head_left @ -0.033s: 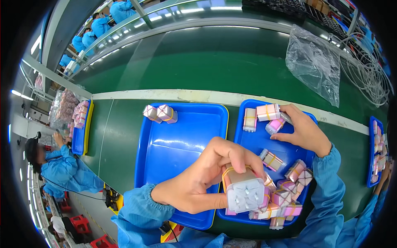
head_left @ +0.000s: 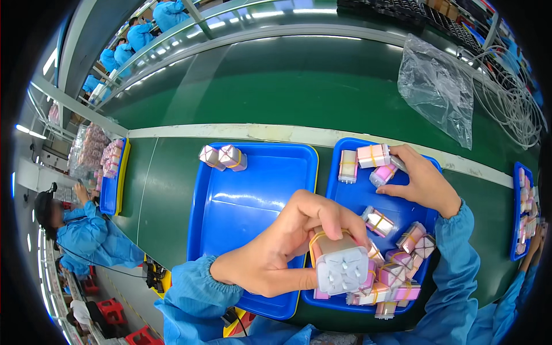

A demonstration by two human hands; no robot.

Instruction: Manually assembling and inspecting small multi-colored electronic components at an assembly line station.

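Note:
My left hand (head_left: pixel 282 247) is closed round a squarish block (head_left: pixel 341 271), held up above the trays. Its pale translucent plastic end with small pegs faces me, and a yellow rubber band circles its tan body. Over the far right of the right blue tray (head_left: pixel 349 195), my right hand (head_left: pixel 428 184) has its fingers and thumb about a pink banded block (head_left: pixel 383 173). Its far end looks grey and is partly covered by the fingers. Beside it lie a pale pink banded block (head_left: pixel 372 155) and an upright one (head_left: pixel 347 167).
Several banded blocks (head_left: pixel 397 275) are heaped at the right tray's near end. The left blue tray (head_left: pixel 253 190) holds two blocks (head_left: pixel 232 157) in its far left corner. Beyond a white ledge (head_left: pixel 276 133) lie a clear plastic bag (head_left: pixel 434 86) and coiled cables (head_left: pixel 509 98). A co-worker (head_left: pixel 95 230) sits left.

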